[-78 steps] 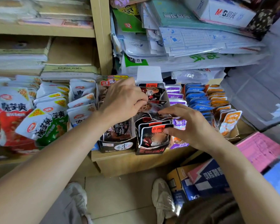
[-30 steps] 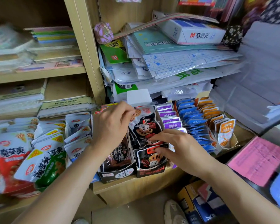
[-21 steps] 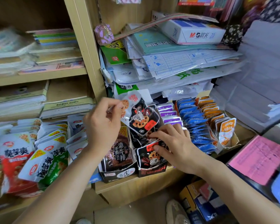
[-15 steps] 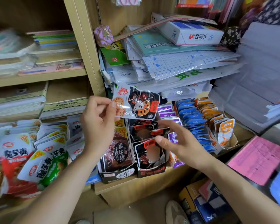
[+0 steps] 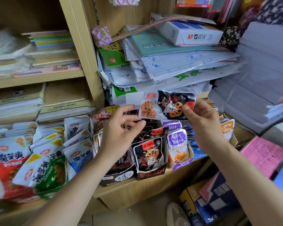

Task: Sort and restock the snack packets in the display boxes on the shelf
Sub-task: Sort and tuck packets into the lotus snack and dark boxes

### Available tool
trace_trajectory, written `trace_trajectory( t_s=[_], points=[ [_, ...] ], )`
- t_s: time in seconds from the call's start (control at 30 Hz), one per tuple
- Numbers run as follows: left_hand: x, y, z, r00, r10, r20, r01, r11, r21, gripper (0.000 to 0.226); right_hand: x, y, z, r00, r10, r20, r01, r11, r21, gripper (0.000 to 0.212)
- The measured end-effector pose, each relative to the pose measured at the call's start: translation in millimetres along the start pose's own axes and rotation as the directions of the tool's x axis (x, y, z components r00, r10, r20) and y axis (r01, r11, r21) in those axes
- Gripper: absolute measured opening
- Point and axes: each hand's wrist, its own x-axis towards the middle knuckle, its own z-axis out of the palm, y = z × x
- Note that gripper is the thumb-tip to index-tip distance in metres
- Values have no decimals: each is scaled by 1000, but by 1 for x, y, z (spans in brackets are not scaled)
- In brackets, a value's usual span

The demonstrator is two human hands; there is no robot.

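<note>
Since half a second ago, the lotus-root snack packet (image 5: 168,105) has passed across: the left hand (image 5: 121,129), which pinched its corner then, now has its fingers spread and loosely bent just beside the packet's lower left corner, and contact there cannot be made out. The right hand (image 5: 203,124) now pinches the packet's right edge between thumb and fingers, holding it flat and face-on in the air above the display boxes, lying sideways with its printed front towards the camera. Directly below it on the wooden shelf (image 5: 129,190) stands a black display box (image 5: 151,173) with matching dark packets upright in a row. To the left of that box, touching it, is another dark display box (image 5: 118,176), partly hidden by the left wrist. To the right stand purple snack packets (image 5: 180,147), and further right orange packets (image 5: 227,128) show behind the right hand. White konjac packets (image 5: 44,165) with red, green and blue print are heaped on the left. Above the snacks sits a pile of plastic-wrapped paper goods (image 5: 178,62), topped by a white M&G box (image 5: 194,35).
</note>
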Motion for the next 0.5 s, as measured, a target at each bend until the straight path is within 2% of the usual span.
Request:
trace_trajectory(
  t_s=[0.07,0.13,0.23,0.33,0.4,0.5],
  points=[
    [-4,-1,0,1000,-11,7,11,998,54,43,6,-6,-11,999,-43,1,43,997,-62,10],
    [-9,-1,2,997,-1,80,-4,998,61,33,9,-12,-17,998,-63,31,67,989,-132,13],
    [-18,-2,2,975,35,221,-67,988,137,21,8,-16,-20,987,-59,147,98,957,-272,9],
    [-26,-4,-3,972,84,222,-135,964,228,19,8,-19,-15,959,-41,281,157,900,-406,6],
    [-31,-5,-9,967,122,225,-186,938,293,18,8,-22,-9,946,-59,318,211,858,-468,16],
    [-37,-7,-17,958,158,238,-228,925,303,17,7,-26,0,935,-171,310,327,755,-568,29]
  ],
)
